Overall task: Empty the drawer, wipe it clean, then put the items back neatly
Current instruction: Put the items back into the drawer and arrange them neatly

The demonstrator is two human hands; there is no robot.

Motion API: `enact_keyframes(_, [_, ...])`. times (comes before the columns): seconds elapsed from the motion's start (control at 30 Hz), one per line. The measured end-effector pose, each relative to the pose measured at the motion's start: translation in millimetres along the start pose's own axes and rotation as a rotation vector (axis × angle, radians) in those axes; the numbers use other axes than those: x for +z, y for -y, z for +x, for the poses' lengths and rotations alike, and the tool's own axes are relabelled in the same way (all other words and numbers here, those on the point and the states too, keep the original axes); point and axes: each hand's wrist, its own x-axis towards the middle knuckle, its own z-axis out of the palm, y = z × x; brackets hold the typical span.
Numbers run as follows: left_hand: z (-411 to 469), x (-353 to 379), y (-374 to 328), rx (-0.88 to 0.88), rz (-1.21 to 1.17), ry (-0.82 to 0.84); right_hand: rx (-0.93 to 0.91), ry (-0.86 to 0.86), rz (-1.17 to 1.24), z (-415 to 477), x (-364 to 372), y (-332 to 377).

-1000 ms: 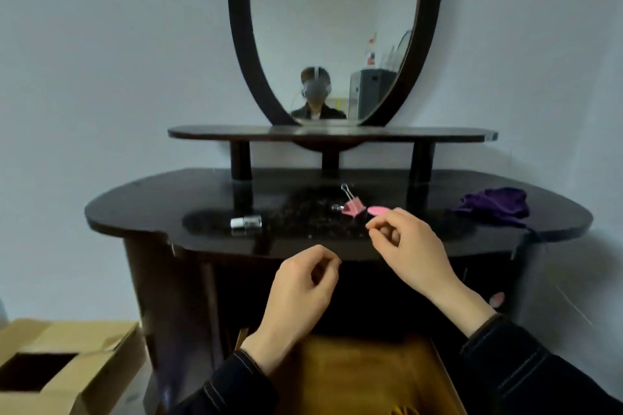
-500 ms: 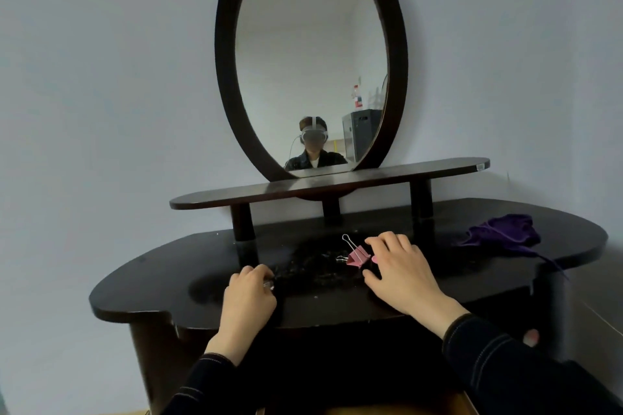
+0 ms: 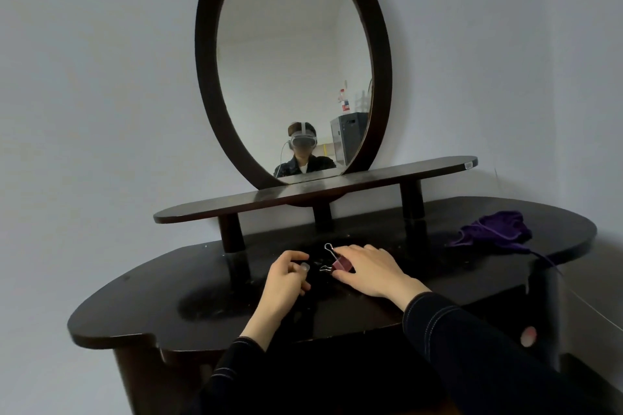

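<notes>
1. The pink binder clip lies near the middle of the dark bench. One wire handle rises away from us and the other lies flat to the left.
2. The right grip pinches the clip, thumb on its near side and forefinger over its far side. The other fingers lie spread on the bench top behind it.
3. The left grip sits just beside the clip on its left. It is curled, and the thumb and fingertips hold a small greyish piece; we cannot tell what it is.
4. Both arms wear dark sleeves with pale stitching.
5. Well apart from the hands, a crumpled purple cloth lies at the right end of the bench, with a thread trailing toward the edge.
6. Behind the hands we see a narrow raised shelf on three short posts.
7. Above the shelf an oval mirror in a dark frame leans against a pale wall, and in it we see a person wearing a headset.
</notes>
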Motion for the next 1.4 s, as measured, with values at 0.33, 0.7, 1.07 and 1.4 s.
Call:
enact_keyframes(0.33, [-91,-4,-42,-0.162,-0.690,0.019,-0.034,-0.132,0.301,-46,-13,23])
enact_keyframes(0.7, [-218,50,22,-0.801,-1.201,0.542,-0.060,-0.227,1.003,-209,26,88])
enact_keyframes(1.07, [-237,99,127,-1.203,-1.163,0.407,0.211,0.164,1.049,-238,154,44])
enact_keyframes(1.4, [-216,97,172,-1.291,-0.917,0.354,0.302,0.393,1.102,-223,192,-7])
